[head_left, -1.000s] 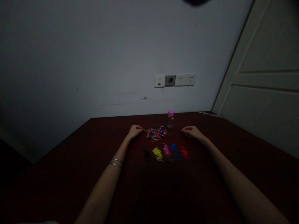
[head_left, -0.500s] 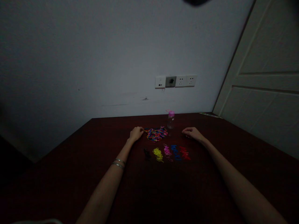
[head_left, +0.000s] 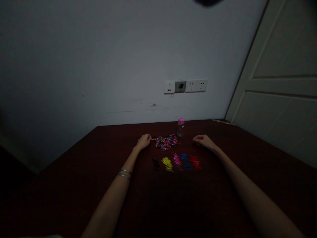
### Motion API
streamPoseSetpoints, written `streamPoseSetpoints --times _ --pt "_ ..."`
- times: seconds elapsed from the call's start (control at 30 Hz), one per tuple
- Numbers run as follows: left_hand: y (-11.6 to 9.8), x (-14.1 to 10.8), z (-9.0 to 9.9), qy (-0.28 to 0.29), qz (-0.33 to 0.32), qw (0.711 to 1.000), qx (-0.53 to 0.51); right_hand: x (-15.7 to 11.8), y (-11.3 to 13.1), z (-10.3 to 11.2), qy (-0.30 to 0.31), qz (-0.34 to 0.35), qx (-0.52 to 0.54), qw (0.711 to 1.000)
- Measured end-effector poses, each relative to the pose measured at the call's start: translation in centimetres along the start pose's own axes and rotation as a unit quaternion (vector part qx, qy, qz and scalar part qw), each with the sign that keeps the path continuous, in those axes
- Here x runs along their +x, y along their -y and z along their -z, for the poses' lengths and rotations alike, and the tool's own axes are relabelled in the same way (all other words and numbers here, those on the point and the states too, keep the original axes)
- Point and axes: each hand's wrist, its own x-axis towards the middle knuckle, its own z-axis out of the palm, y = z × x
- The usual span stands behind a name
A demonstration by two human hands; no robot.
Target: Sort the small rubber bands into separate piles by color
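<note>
My left hand (head_left: 144, 141) rests at the left edge of a mixed multicoloured pile (head_left: 165, 142) of small bands, its fingertips pinched at a yellowish one. My right hand (head_left: 202, 140) lies on the table to the right of the pile, fingers curled together; whatever they hold, if anything, is too small to see. Nearer to me lie separate groups in a row: black (head_left: 156, 163), yellow (head_left: 167, 164), pink (head_left: 177, 161), blue (head_left: 186, 161) and red (head_left: 195, 162).
A clear bottle with a pink lid (head_left: 181, 121) stands behind the pile's right end. The dark red table (head_left: 173, 201) meets a wall with sockets (head_left: 196, 86). A pale panelled door (head_left: 282, 79) is at the right.
My left hand has shifted very slightly left, away from the mixed pile. My right hand and the colour groups look unchanged.
</note>
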Motion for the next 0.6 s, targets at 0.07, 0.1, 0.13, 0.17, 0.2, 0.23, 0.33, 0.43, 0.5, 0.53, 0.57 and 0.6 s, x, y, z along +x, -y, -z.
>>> streamPoseSetpoints --times 0.07,0.1,0.13,0.17,0.2,0.23,0.33,0.43,0.5,0.53,0.57,0.6 --pt "-0.4 0.2 0.5 0.045 -0.039 0.997 -0.050 0.1 -0.2 0.0 0.000 0.002 -0.001 1.000" --pt "-0.7 0.2 0.9 0.086 -0.060 0.991 -0.078 0.2 -0.2 0.0 0.002 0.003 -0.001 1.000" --pt "-1.2 0.2 1.3 0.133 -0.077 0.983 -0.105 0.3 -0.3 0.0 0.004 0.004 0.000 1.000" --pt "-1.8 0.1 1.8 0.183 -0.088 0.970 -0.130 0.3 -0.4 0.0 0.005 0.005 0.001 1.000" --pt "-2.4 0.0 2.2 0.229 -0.092 0.957 -0.152 0.3 -0.4 0.0 0.005 0.006 0.002 1.000" --pt "-3.0 -0.2 2.6 0.267 -0.091 0.945 -0.169 0.3 -0.4 0.0 0.005 0.006 0.002 1.000" --pt "-4.8 -0.9 3.4 0.355 -0.062 0.913 -0.192 0.1 -0.3 -0.1 0.005 0.006 0.002 1.000" --pt "-6.0 -1.6 3.5 0.418 -0.045 0.889 -0.181 0.0 -0.1 -0.1 0.007 0.007 0.006 1.000" --pt "-6.6 -2.0 3.3 0.442 -0.045 0.878 -0.176 0.0 -0.1 -0.1 0.008 0.008 0.003 1.000" --pt "-6.9 -2.2 3.2 0.450 -0.047 0.874 -0.177 0.0 0.0 -0.1 0.008 0.007 0.000 1.000" --pt "-7.1 -2.3 3.2 0.456 -0.048 0.870 -0.182 0.0 0.0 -0.1 0.009 0.006 -0.002 1.000" --pt "-7.4 -2.4 3.1 0.460 -0.050 0.867 -0.187 0.0 0.0 -0.1 0.010 0.005 -0.004 1.000"
